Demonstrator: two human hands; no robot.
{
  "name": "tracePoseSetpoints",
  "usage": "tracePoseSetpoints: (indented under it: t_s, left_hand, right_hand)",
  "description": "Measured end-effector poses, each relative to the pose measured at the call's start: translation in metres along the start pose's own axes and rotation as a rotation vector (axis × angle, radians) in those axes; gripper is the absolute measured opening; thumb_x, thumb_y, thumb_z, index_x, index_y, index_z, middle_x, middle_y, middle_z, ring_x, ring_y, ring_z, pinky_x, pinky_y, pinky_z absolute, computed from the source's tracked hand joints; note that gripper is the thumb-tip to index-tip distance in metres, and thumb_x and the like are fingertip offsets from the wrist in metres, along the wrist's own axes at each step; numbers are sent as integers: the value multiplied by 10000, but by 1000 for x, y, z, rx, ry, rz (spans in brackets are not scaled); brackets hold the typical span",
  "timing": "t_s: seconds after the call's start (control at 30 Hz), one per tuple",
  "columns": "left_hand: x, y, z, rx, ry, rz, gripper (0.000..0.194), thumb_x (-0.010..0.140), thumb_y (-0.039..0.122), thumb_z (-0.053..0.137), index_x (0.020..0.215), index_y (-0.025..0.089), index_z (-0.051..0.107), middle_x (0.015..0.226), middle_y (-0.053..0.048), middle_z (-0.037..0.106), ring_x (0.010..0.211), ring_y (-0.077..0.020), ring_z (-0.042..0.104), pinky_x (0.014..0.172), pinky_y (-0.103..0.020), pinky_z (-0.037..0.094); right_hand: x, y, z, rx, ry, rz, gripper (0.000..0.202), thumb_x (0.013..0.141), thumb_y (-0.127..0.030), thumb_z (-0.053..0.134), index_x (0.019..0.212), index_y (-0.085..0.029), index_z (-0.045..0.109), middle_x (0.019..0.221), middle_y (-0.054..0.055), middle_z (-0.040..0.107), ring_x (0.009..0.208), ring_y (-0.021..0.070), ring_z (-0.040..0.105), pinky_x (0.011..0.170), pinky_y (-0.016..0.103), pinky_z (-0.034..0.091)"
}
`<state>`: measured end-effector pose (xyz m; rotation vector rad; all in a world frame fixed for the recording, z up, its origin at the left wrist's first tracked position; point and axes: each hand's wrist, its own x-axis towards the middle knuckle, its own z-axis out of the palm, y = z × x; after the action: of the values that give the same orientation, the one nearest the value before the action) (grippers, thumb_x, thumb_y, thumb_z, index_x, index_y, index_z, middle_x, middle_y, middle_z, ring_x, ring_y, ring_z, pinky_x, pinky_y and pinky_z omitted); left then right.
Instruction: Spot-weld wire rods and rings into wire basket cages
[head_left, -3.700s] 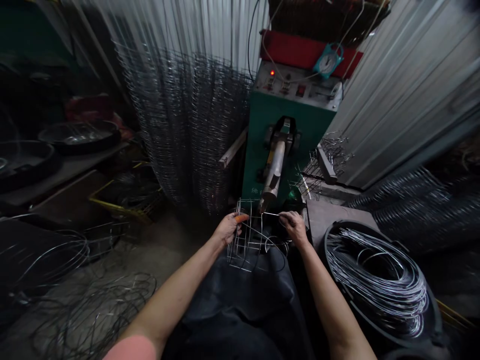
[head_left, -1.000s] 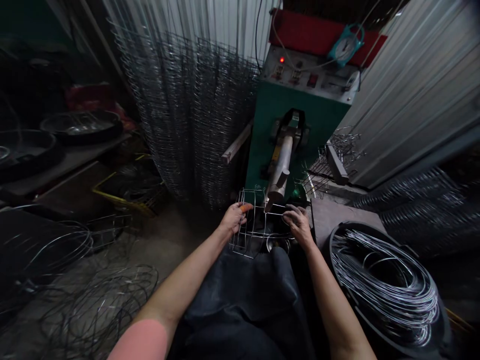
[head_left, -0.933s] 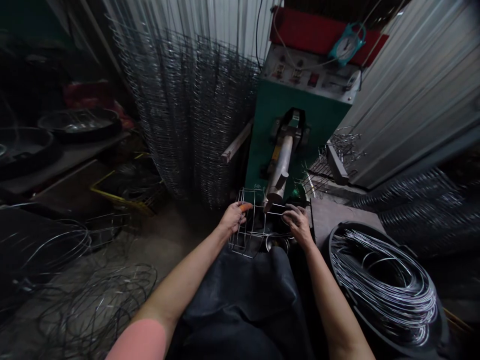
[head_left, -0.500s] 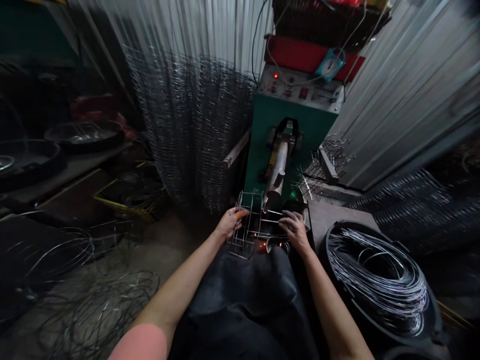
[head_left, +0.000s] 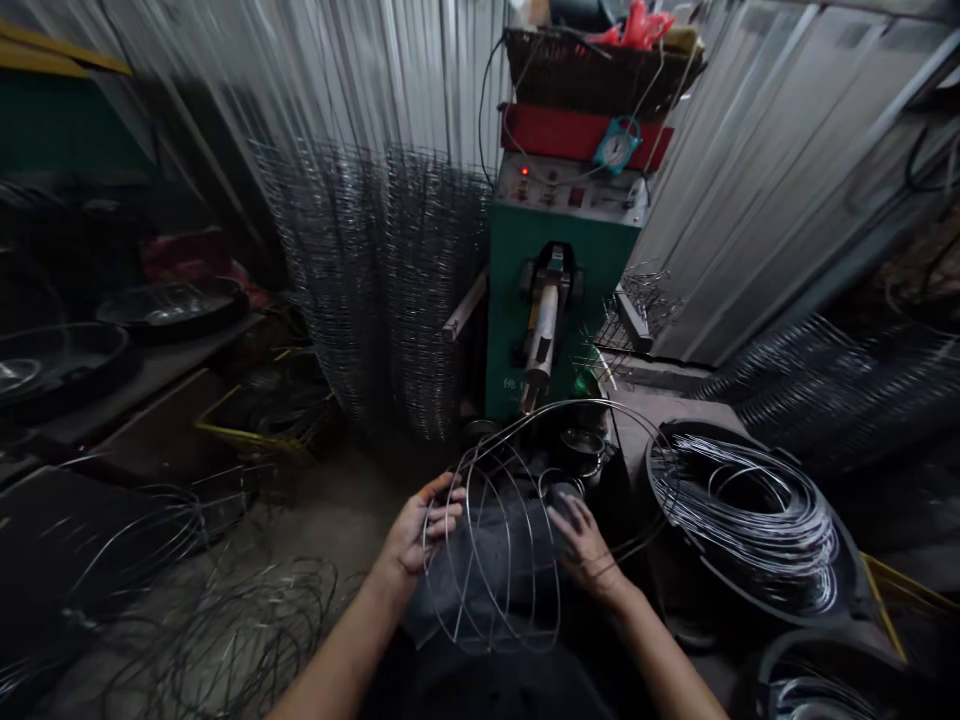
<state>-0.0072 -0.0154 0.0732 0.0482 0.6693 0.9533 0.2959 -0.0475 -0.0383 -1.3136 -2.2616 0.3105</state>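
Observation:
A round wire frame [head_left: 510, 545] with several curved wires is tilted over my lap. My left hand [head_left: 424, 525] is closed on its left side, with an orange covering on one finger. Beside the frame's right side is my right hand [head_left: 585, 545], its fingers apart and slightly blurred; whether they touch a wire is unclear. A large wire hoop [head_left: 577, 402] at the frame's far side arcs to the right, past my right wrist. Just beyond the frame stands a green machine [head_left: 510, 320] with a metal cylinder arm [head_left: 544, 330] pointing down toward me.
To the right, a black tub [head_left: 651, 490] holds coiled wire [head_left: 757, 530]. Tall stacks of wire racks [head_left: 424, 290] lean at the back left. Loose wire [head_left: 240, 620] and a yellow-rimmed crate [head_left: 262, 438] lie on the left. A teal clock [head_left: 617, 146] hangs on the machine.
The wire frame has come back toward me from under the cylinder arm and turned, showing its round side. The orange sparks are gone. My right hand has let go of the wires and opened.

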Motion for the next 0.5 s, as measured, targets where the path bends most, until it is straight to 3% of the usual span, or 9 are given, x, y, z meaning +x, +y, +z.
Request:
tracePoseSetpoints:
  t_s: [0.1, 0.27, 0.4, 0.5]
  left_hand:
    - [2, -14, -6, -67, 36, -115, 265, 881, 213, 370, 700, 118, 538, 620, -12, 486, 321, 21, 294, 281, -92, 270]
    - [13, -20, -14, 77, 65, -119, 354, 880, 412, 378, 857, 124, 582, 686, -81, 625, 531, -130, 594, 530, -279, 519]
    - [26, -22, -17, 193, 84, -33, 485, 858, 525, 333, 995, 110, 543, 889, -162, 665, 751, -217, 653, 650, -369, 518]
    - [28, -33, -25, 308, 196, 131, 580, 834, 572, 340, 1177, 119, 451, 1106, -211, 600, 969, -244, 611, 786, -387, 482]
  right_hand:
    - [-13, -26, 11, -3, -115, -78, 273, 814, -243, 563, 1067, -326, 623, 1256, 53, 536, 1233, 282, 390, 938, 506, 387]
    - [-29, -58, -8, 180, -170, -122, 232, 904, -285, 440, 1077, -276, 595, 937, 39, 675, 908, 200, 615, 958, 494, 353]
    - [-20, -77, -11, 391, -70, -28, 269, 922, -318, 373, 1005, -206, 604, 835, 50, 663, 762, 176, 627, 745, 315, 480]
    - [-2, -79, -3, 482, 85, 110, 330, 928, -369, 332, 880, -176, 595, 709, 34, 614, 637, 152, 586, 593, 246, 462]
